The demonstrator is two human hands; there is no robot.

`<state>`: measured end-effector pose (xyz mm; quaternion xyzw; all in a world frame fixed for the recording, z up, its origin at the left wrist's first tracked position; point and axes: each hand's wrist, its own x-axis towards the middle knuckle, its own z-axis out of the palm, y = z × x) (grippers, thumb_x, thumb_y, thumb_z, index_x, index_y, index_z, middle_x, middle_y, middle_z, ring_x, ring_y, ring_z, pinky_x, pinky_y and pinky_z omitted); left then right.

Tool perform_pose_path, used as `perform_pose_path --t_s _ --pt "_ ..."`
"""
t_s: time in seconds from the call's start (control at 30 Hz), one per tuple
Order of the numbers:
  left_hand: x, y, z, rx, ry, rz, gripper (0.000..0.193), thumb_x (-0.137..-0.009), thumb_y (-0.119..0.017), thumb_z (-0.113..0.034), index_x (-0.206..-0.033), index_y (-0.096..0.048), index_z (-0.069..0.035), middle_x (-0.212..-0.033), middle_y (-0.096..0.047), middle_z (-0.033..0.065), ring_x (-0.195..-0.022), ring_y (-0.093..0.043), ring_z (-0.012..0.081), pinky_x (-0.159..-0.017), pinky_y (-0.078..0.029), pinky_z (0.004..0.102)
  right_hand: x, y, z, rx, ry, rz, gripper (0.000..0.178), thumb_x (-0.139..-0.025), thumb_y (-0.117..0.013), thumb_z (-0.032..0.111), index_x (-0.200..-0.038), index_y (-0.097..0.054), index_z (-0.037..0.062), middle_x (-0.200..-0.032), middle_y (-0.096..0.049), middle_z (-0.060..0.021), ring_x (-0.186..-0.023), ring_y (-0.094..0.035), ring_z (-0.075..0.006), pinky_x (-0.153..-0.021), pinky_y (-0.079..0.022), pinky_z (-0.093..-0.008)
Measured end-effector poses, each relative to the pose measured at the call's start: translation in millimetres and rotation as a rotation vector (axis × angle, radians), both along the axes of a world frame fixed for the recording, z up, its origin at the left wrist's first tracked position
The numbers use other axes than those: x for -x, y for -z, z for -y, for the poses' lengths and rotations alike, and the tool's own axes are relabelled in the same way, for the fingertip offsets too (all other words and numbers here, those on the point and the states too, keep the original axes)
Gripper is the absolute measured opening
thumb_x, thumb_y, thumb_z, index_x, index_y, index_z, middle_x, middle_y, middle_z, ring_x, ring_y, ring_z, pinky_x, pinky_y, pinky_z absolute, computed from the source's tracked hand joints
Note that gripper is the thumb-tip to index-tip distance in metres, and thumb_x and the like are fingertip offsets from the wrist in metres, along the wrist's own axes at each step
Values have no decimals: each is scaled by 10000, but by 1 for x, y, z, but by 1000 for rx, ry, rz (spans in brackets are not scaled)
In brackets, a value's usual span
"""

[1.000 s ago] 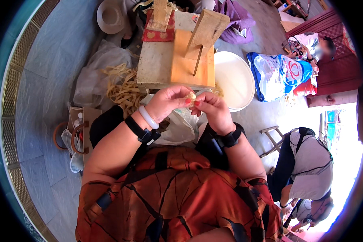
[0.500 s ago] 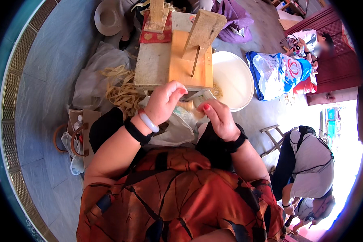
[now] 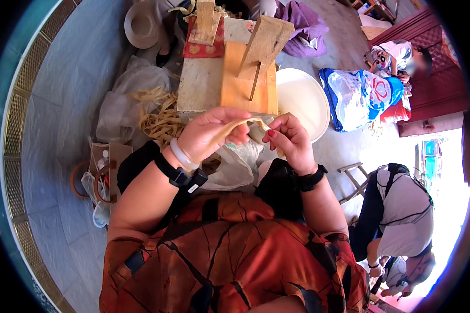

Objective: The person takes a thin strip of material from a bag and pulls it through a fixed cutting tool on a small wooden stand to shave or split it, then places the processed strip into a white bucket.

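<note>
A pale tan flat strip (image 3: 240, 124) arches between my two hands, above the near edge of a wooden stand. My right hand (image 3: 291, 142) pinches its end between thumb and fingertip, and a short bit hangs below. My left hand (image 3: 209, 134) is loosely curled around the strip's other part, which runs across the palm; its hidden end cannot be made out. The stand has a flat wooden base (image 3: 235, 91), an upright board (image 3: 263, 44) and a thin metal rod (image 3: 255, 81). Similar strips (image 3: 159, 112) lie in a loose heap to the left.
A round white tub (image 3: 303, 104) stands right of the stand. Clear plastic bags (image 3: 128, 99) lie on the left by a paper bag (image 3: 117, 156). Blue-and-white sacks (image 3: 355, 96) and a purple bundle (image 3: 303, 31) are farther off. People are at the right, one bending over (image 3: 402, 208).
My left hand has turned and opened its curl somewhat, and the strip is now stretched in an arch between my hands. My right hand has risen slightly and moved right.
</note>
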<state>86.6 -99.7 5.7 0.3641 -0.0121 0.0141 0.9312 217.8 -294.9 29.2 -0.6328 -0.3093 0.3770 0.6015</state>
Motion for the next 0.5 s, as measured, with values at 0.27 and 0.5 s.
perform_pose_path --t_s 0.27,0.5 --pt "-10 9 12 -173 -69 -1 271 -1000 -458 -287 -946 -573 -47 -750 -512 -8 -638 -467 67 -582 -383 199 37 46 -3 159 -131 172 245 -854 -608 18 -1077 -508 34 -953 -619 -109 -861 -626 -195 -713 -504 -305" --pt "-4 7 15 -464 163 -94 212 -980 -514 -247 -886 -553 -60 -614 -432 -44 -519 -365 28 -467 -285 176 27 -22 -5 -30 88 1321 408 -723 -679 -24 -1119 -596 26 -1014 -610 -140 -908 -591 -313 -788 -469 -385"
